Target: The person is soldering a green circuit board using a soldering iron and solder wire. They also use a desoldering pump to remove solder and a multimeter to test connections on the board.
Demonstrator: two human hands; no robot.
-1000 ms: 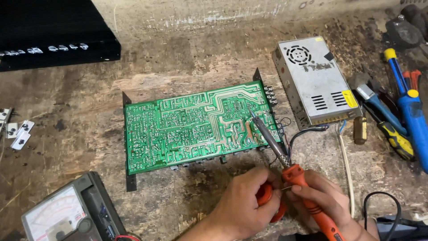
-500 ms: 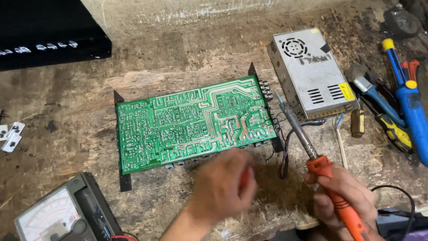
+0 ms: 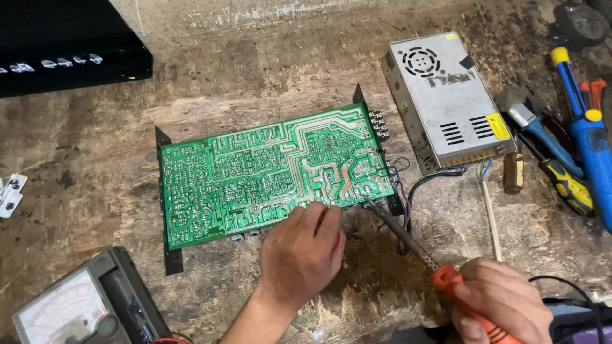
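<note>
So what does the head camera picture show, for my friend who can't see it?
A person's right hand holds an orange-handled soldering iron, its tip at the near edge of a green circuit board on a worn wooden bench. Their left hand rests at that edge. A grey metal box and a meter sit nearby.

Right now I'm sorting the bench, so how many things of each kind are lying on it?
Circuit board: 1
Power supply: 1
Meter: 1
Soldering iron (in the right hand): 1
Blue-handled tools: 2
Yellow-and-black screwdriver: 1
Black case: 1
Total: 8
</note>
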